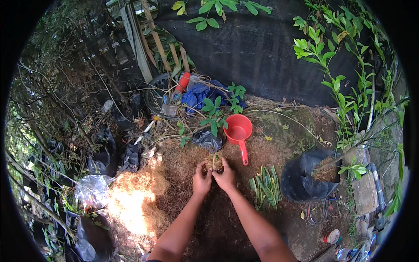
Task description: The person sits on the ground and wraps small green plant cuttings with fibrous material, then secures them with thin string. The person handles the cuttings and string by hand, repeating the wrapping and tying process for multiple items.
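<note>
Both my left hand [202, 179] and my right hand [226, 176] are around a small bundle of brown coconut fibre [215, 163], one on each side, with thumbs close together in front of it. A bit of green shows at the top of the bundle. Just beyond it lies a small black plastic bag [208, 140]. A red plastic dipper [238, 128] rests right of that bag, its handle towards me. Cut green leaf pieces with pale edges [266, 186] lie on the ground to the right of my hands. Left of my hands is a sunlit heap of loose fibre [137, 196].
A black grow bag [302, 177] with a plant stands at the right. Clear plastic [92, 190] and branches are at the left. Behind are a blue tarp [199, 95], a wheel-like black rim [152, 95] and dark netting [255, 55]. A cup [331, 236] lies at the lower right.
</note>
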A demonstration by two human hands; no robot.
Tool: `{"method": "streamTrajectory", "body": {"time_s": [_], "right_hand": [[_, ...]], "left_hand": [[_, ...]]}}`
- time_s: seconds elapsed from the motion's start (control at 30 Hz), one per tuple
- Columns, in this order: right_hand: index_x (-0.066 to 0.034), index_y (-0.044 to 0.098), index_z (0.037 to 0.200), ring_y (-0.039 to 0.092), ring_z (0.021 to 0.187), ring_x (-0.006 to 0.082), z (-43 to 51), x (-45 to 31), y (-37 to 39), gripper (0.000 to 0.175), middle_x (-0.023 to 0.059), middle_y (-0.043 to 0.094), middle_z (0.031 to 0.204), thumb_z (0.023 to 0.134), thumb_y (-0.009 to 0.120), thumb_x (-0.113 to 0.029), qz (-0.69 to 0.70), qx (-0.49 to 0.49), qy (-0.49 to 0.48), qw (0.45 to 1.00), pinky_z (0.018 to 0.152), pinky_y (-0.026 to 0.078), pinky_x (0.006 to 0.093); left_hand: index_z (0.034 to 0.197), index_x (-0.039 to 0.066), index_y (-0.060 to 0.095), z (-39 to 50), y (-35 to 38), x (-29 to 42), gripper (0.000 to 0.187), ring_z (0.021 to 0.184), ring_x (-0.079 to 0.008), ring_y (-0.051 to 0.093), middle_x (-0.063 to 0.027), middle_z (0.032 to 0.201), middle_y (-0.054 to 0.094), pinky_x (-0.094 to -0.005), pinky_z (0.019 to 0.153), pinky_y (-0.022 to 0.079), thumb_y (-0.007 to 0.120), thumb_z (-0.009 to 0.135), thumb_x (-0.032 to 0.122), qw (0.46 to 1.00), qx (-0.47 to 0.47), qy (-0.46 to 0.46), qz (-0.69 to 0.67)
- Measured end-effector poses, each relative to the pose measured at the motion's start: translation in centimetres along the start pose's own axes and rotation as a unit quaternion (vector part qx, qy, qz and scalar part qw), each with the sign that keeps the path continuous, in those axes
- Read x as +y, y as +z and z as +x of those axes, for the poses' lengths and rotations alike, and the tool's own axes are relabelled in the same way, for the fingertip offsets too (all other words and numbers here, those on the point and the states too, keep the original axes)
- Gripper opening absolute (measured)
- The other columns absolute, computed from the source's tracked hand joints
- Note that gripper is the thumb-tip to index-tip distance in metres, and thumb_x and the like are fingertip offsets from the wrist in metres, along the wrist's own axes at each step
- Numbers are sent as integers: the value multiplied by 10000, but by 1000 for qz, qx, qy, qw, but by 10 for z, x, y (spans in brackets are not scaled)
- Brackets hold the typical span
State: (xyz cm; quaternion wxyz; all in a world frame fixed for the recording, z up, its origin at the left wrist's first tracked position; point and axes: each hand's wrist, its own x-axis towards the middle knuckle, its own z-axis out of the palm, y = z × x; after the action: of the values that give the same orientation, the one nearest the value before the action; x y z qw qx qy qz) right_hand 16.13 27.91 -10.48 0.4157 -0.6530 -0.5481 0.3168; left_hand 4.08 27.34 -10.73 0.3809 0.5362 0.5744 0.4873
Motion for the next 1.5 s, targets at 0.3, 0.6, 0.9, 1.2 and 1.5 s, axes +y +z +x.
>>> {"method": "streamTrajectory", "body": {"time_s": [0.3,0.6,0.9,1.2,1.5], "right_hand": [[-42,521,1402,669,1125,306,42,19,9,762,211,685,1194,717,820,-196,71,10,-32,997,954,521,394],[-120,517,1417,639,1148,337,67,36,26,724,196,667,1225,741,774,-155,67,31,-36,997,981,497,417],[-162,445,1480,600,1225,320,73,48,27,762,191,623,1314,779,740,-107,-25,0,4,1000,1012,474,393],[-143,409,1502,581,1254,329,79,51,23,802,200,594,1359,777,751,-113,-25,-5,9,1000,1034,462,403],[-138,176,1579,576,1244,370,56,59,16,982,210,585,1371,773,737,-163,28,-24,87,996,1063,448,441]], "left_hand": [[1305,1,522,39,11,-30,399,1195,-244,598,-181,1275,615,-360,999,471,660,942,93,996,2,21,-85],[1461,66,371,69,24,-39,570,1186,-198,545,-122,1378,510,-319,940,492,614,945,59,973,-71,-48,-213],[1555,43,237,82,16,-35,759,1334,-261,472,-168,1462,462,-348,1097,382,625,905,96,970,-167,-113,-137],[1573,55,218,81,20,-39,785,1338,-249,479,-170,1488,448,-341,1099,392,630,905,56,977,-165,-68,-118],[1573,75,243,70,15,-46,841,1209,-280,614,-210,1457,500,-361,1028,468,690,867,170,985,-148,-75,-49]]}}
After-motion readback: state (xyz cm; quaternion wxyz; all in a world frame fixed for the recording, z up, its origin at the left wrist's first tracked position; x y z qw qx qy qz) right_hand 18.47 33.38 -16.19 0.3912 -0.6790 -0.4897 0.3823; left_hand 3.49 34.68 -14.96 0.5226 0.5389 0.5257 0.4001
